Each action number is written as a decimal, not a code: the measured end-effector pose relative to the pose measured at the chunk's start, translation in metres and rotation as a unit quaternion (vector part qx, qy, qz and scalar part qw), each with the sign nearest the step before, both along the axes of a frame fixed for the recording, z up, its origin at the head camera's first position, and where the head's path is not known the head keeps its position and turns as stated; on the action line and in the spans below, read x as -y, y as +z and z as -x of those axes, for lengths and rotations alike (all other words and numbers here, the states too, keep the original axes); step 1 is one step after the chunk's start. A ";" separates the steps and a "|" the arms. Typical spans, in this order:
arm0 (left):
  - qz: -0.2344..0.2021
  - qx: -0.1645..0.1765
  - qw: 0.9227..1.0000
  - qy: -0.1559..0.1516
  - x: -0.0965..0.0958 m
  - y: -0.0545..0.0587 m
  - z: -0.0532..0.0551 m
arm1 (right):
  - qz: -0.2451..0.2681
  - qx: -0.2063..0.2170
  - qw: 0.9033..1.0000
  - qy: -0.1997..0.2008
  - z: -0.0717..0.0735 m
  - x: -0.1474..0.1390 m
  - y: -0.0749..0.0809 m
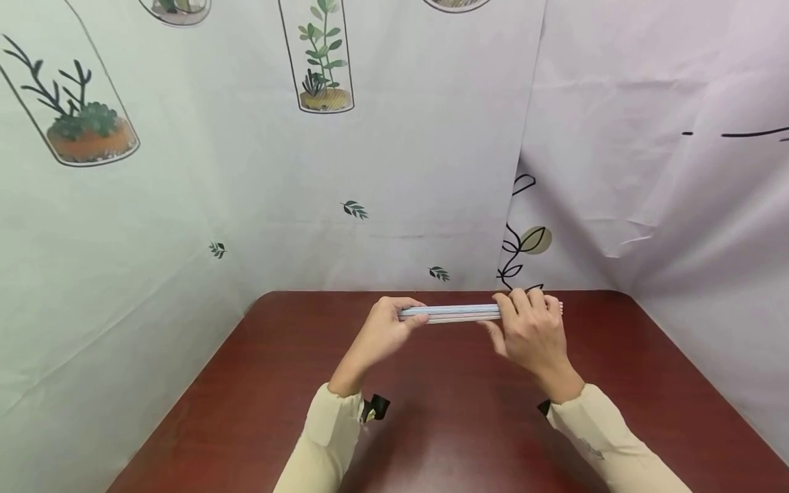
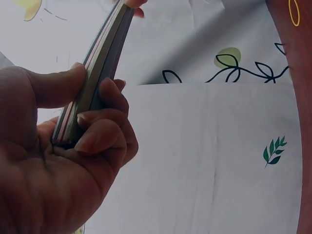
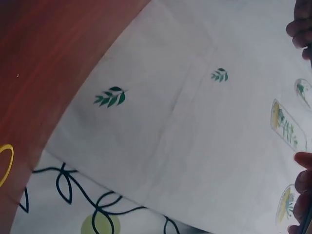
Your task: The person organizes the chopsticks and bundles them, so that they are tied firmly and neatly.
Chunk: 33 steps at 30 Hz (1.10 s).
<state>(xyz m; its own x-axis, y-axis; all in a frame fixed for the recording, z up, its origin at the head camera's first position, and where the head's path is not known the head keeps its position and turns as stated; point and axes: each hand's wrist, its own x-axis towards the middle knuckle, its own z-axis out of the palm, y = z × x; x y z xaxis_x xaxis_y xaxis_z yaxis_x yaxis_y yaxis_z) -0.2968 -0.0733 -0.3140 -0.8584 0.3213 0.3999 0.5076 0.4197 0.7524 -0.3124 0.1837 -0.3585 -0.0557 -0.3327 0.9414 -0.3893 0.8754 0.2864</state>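
Observation:
A bundle of long, slim chopsticks in pale blue, pink and whitish tones is held level above the table. My left hand grips its left end, thumb on the near side. In the left wrist view, the left hand has its thumb along one side of the chopsticks and curled fingers on the other. Over the right part of the bundle, the fingers of my right hand curl from above, its thumb lower down. Pinkish stick ends stick out past them. The right wrist view catches only fingers of the right hand at its edge.
A reddish-brown table lies beneath both hands. White fabric printed with plants and leaves hangs behind the table and along its sides. Dark wrist-worn pieces show at the cream sleeves.

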 end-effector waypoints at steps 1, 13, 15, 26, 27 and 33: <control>-0.001 0.001 1.000 -0.001 0.000 -0.001 0.001 | -0.001 -0.004 1.000 0.003 0.001 0.000 0.000; 0.160 -0.147 0.975 0.049 0.002 0.002 -0.008 | -0.015 -0.079 0.997 0.022 0.010 -0.003 0.014; 0.234 -0.211 0.944 0.096 0.003 0.002 -0.011 | -0.020 -0.086 0.996 0.025 0.010 -0.002 0.015; 0.301 -0.427 0.835 0.171 -0.022 -0.006 -0.010 | -0.013 -0.099 0.995 0.012 0.009 0.003 0.020; 0.293 -0.437 0.832 0.177 -0.026 -0.008 -0.009 | -0.012 -0.097 0.995 0.013 0.009 0.003 0.021; 0.302 -0.438 0.814 0.233 -0.039 -0.018 -0.005 | -0.005 -0.113 0.994 0.006 0.011 0.005 0.020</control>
